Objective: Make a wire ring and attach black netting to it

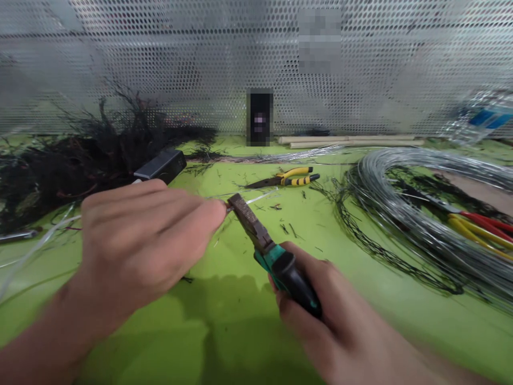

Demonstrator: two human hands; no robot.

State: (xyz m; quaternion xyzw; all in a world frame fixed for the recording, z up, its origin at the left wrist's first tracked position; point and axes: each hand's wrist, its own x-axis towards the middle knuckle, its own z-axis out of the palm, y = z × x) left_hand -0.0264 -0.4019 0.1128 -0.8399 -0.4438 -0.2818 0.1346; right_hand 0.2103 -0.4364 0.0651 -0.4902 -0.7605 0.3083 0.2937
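Observation:
My right hand [316, 299] is wrapped round a pair of combination pliers [250, 222] with green and black handles. The jaws point up and left, at the fingertips of my left hand [148, 235]. That hand is closed in a pinch, knuckles up. A short bit of a thin dark strand [229, 208] shows between its fingertips and the jaws; most of it is hidden. A pale strip [261, 198] shows just beyond the jaws. Behind them, long-nose pliers [286, 178] with yellow and black handles lie on the green tabletop [240, 331].
At right lies a large coil of silvery wire [372, 182], with red-handled pliers [487, 220] and a loop of thin black wire [385, 262]. Dark twiggy branches [100, 133] and a black box [162, 164] lie at left. Wooden sticks [348, 140] and a phone [259, 117] are along the perforated metal panel [180, 64].

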